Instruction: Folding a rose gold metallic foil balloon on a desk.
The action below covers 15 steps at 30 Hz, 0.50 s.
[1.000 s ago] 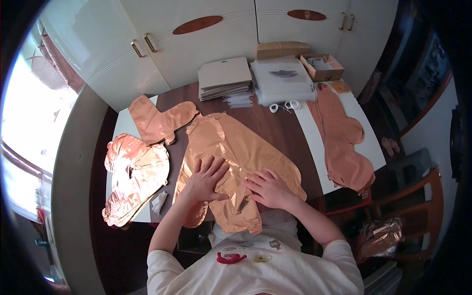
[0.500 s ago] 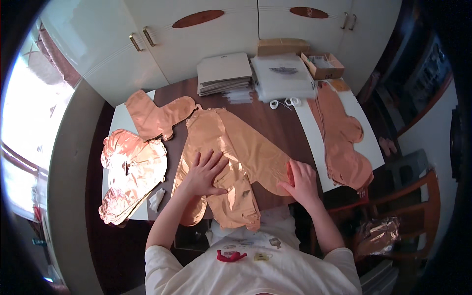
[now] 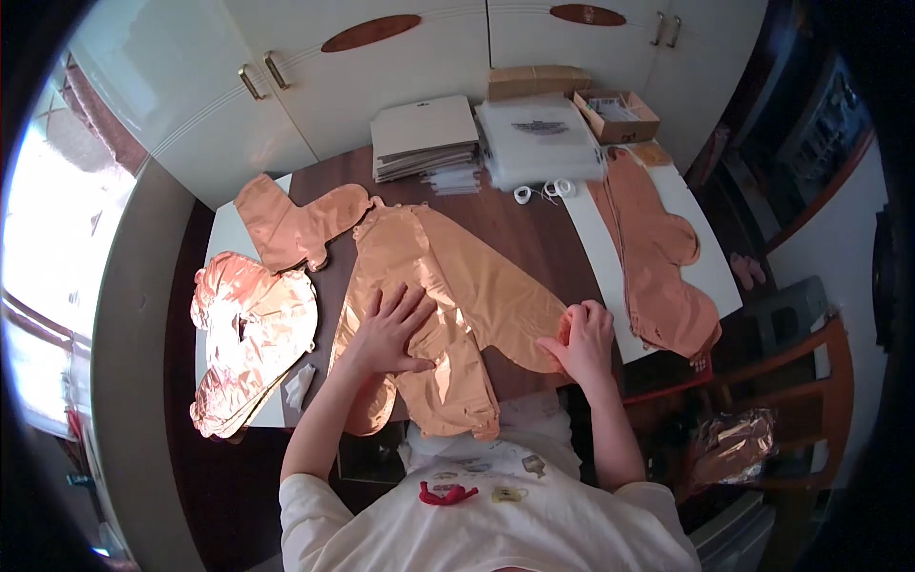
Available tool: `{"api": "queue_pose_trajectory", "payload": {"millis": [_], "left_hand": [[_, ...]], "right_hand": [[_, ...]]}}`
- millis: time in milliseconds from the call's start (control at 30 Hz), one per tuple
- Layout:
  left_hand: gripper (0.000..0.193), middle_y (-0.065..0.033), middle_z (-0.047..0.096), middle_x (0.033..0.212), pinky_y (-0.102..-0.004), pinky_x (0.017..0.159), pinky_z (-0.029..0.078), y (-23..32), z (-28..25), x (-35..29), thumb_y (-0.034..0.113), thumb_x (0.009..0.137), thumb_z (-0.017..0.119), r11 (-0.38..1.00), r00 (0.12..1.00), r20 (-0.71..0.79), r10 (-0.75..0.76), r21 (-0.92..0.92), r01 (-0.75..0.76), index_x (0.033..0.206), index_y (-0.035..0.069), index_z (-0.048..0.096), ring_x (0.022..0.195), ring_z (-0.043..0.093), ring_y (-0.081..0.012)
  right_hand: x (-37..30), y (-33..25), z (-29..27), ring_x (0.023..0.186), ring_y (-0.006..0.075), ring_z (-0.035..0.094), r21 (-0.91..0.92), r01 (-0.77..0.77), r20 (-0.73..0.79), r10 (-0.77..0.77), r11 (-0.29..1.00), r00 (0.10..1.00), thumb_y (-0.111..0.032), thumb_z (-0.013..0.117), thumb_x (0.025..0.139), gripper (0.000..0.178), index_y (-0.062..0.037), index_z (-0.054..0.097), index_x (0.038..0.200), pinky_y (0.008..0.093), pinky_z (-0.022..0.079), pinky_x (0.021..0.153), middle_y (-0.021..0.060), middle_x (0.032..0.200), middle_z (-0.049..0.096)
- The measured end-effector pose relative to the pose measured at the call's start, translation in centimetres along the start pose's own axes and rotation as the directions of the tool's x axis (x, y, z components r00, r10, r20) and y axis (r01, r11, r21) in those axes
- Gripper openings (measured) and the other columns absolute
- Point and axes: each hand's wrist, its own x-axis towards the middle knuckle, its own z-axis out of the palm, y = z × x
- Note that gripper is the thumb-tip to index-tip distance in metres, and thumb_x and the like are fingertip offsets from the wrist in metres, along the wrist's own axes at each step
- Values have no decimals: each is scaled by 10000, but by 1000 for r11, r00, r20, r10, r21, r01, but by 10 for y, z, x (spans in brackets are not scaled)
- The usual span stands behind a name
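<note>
A large rose-gold foil balloon [image 3: 491, 272], flat and uninflated, lies across the middle of the table, its lower end reaching the front edge near my shirt. My left hand [image 3: 392, 334] rests flat on it with the fingers spread. At the balloon's right-hand lobe, my right hand [image 3: 587, 343] has its fingers curled and thumb pressed in, gripping the foil's edge; a bit of orange foil shows between them. Left of it lie another flat foil balloon [image 3: 294, 227] and a shinier, crinkled foil balloon [image 3: 257, 319].
More flat foil balloons [image 3: 653, 262] lie on the table's white right side. Along the back stand grey cardboard sheets [image 3: 424, 133], clear plastic bags [image 3: 538, 143], white ribbon rolls [image 3: 559, 189] and an open box [image 3: 618, 129]. A crumpled white tissue [image 3: 299, 386] lies front left. A wooden chair [image 3: 834, 400] stands right.
The crumpled fold near the balloon's lower end has smoothed out. My right hand has shifted slightly at the edge, while my left stays flat on the foil. The whole view has moved a little.
</note>
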Motion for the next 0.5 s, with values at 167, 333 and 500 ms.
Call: {"api": "queue_pose_trajectory", "payload": {"millis": [167,333,500], "left_hand": [[1020,-130,291,1463,-601,1061,157,-1,0,0,676,615,625,1000,1000,10,12,4,-12,1430,164,290,1354,231,-385],[1011,-131,279,1471,-582,1081,100,-2,0,1,727,642,568,1000,999,36,16,7,-16,1426,145,302,1365,205,-383],[1009,-121,264,1482,-559,1101,48,-3,0,2,775,675,504,999,998,47,32,39,-34,1423,127,309,1380,169,-379]], "right_hand": [[6,-5,-5,915,393,552,159,-138,148,115,978,982,-295,779,680,561,-24,429,1023,448,479,745,203,1024,490],[9,0,-3,860,416,605,342,-294,323,182,893,929,-131,671,775,461,-42,394,1133,484,491,693,220,928,606],[9,-26,-24,701,278,633,470,-131,39,128,873,991,-49,649,776,474,-71,431,1196,373,504,631,134,815,621]]}}
